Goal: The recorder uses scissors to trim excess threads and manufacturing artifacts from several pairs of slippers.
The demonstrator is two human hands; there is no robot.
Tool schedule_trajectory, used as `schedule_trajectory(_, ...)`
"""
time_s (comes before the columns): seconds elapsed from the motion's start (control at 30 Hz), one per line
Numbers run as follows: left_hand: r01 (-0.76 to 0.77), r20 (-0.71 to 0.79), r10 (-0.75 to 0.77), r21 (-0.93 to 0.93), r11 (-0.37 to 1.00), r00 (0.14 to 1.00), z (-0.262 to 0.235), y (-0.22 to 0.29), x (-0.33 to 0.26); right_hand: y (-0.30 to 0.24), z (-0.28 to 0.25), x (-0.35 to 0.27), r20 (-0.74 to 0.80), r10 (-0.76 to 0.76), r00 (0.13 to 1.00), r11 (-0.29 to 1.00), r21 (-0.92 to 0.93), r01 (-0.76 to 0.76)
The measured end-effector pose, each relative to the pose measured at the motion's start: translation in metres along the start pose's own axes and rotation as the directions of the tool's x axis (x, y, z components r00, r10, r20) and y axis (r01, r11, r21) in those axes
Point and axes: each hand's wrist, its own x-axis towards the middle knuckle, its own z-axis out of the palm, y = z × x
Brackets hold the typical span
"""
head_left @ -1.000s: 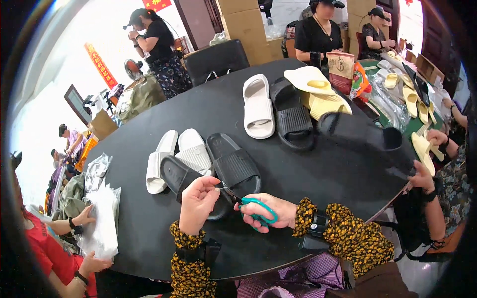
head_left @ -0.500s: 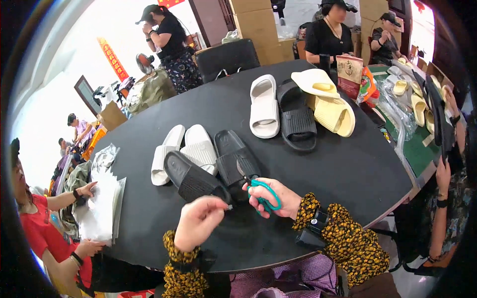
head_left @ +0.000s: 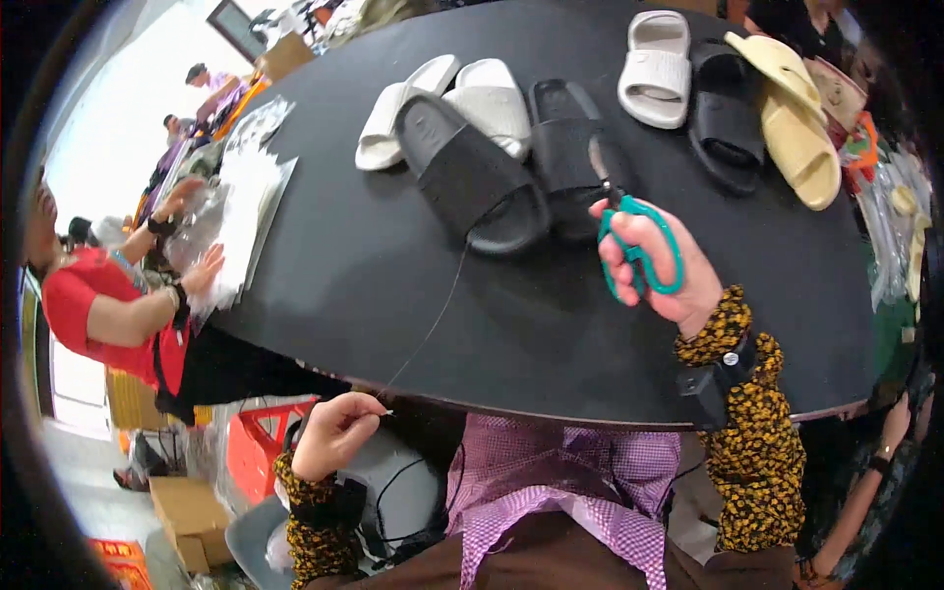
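Observation:
My left hand point(head_left: 339, 433) is closed in a pinch just off the table's front edge. From its fingertips a thin thread point(head_left: 440, 320) runs up to the near edge of a black slide sandal point(head_left: 469, 180). A tiny pale bit shows at the fingertips. My right hand point(head_left: 678, 285) grips scissors point(head_left: 675, 246) with teal handles, blades pointing away from me over a second black slide point(head_left: 568, 138). Whether the blades touch that slide, I cannot tell. White slides point(head_left: 489, 110) lie partly beneath the first black one.
On the black table point(head_left: 551, 334), a white slide point(head_left: 657, 74), a black slide point(head_left: 726, 123) and pale yellow slides point(head_left: 801, 143) sit at the far right. At left, a person in red point(head_left: 103, 305) handles clear plastic bags point(head_left: 236, 216). A red stool point(head_left: 258, 447) stands below.
My view has tilted down. My left hand has drawn back from the slides toward the table's front edge, with the thread stretched out. My right hand still holds the scissors near the black slides.

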Motion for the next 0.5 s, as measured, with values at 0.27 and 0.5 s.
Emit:
schedule_trajectory(0.27,0.181,-0.005,-0.182,0.144,0.973,0.983,0.006,-0.128,-0.017,0.006,0.011,-0.010,0.027,-0.010,1.000,0.998,-0.063,0.012)
schedule_trajectory(0.5,-0.049,-0.102,0.112,0.486,0.872,0.989,0.011,-0.183,-0.004,0.017,-0.004,-0.001,-0.001,-0.015,1.000,1.000,-0.017,0.015)
